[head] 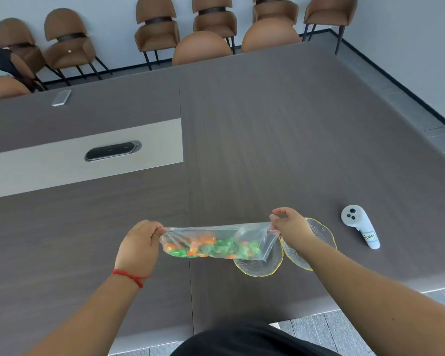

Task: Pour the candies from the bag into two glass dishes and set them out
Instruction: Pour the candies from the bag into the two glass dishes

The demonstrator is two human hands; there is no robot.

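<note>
A clear plastic bag (252, 235) with several orange and green candies (211, 247) hangs stretched sideways above the table. My left hand (139, 242) pinches its left end and my right hand (290, 224) pinches its right end. Two clear glass dishes with gold rims sit on the table below. One dish (260, 267) lies under the bag's right end. The other dish (321, 232) lies partly hidden under my right hand and forearm. Both dishes look empty.
A white controller (360, 226) lies right of the dishes near the table's right edge. A dark cable hatch (112, 150) sits in a pale strip at the left. A phone (61, 97) lies far left. Brown chairs (157, 32) line the far wall.
</note>
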